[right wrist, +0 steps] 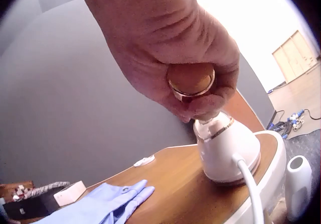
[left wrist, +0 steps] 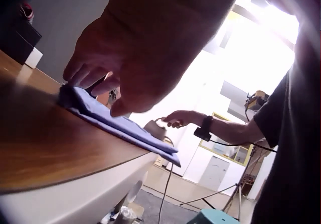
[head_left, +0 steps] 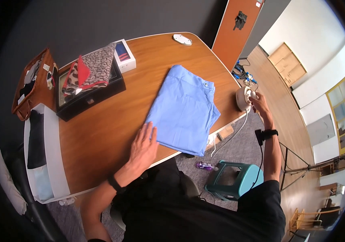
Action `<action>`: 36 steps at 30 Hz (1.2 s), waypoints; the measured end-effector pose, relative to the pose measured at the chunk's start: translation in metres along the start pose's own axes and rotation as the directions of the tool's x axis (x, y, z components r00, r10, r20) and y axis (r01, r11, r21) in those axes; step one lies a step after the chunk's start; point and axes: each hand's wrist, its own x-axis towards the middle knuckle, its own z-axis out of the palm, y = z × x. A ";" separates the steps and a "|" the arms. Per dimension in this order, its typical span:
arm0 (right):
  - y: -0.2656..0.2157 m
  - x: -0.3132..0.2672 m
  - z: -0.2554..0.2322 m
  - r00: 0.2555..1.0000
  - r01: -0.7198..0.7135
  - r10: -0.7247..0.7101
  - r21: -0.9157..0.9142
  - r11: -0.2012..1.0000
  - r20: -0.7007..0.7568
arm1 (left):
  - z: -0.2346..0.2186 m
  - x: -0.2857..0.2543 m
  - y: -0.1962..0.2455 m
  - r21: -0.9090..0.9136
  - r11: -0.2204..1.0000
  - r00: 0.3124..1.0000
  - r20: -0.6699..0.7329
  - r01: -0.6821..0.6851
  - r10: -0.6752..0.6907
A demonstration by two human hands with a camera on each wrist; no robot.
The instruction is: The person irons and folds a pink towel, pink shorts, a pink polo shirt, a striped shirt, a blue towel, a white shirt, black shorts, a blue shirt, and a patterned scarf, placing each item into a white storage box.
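Note:
Folded blue trousers (head_left: 184,109) lie flat on the wooden table (head_left: 96,149). The left hand (head_left: 144,149) rests its spread fingertips on their left edge; in the left wrist view the left hand (left wrist: 135,58) bends over the folded cloth (left wrist: 115,121). At the table's right edge the right hand (head_left: 260,105) grips the handle of a white corded appliance (head_left: 243,99). From the right wrist view, the right hand (right wrist: 175,53) has its fingers curled round that handle, above the white body (right wrist: 228,151), which stands upright on the table.
A patterned cloth (head_left: 100,66) lies on a black box (head_left: 92,99), beside a white box (head_left: 125,56) and a brown basket (head_left: 35,90). A white tray (head_left: 57,161) holds dark and light cloth. A small white plate (head_left: 182,39) is at the far edge. A green stool (head_left: 235,179) stands below.

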 end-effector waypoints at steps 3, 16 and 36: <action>-0.040 -0.042 0.005 0.996 0.077 -0.074 0.035 0.996 -0.058 | -0.013 -0.002 -0.017 0.025 0.996 0.996 -0.019 0.082 -0.081; -0.159 -0.121 0.071 0.919 0.177 -0.123 -0.113 0.978 0.374 | 0.021 0.018 -0.039 0.223 0.974 0.999 -0.040 0.026 -0.017; -0.172 -0.109 0.118 0.733 0.656 -0.458 -0.342 0.673 0.504 | 0.011 0.042 0.079 -0.172 0.958 0.868 0.410 -0.230 0.282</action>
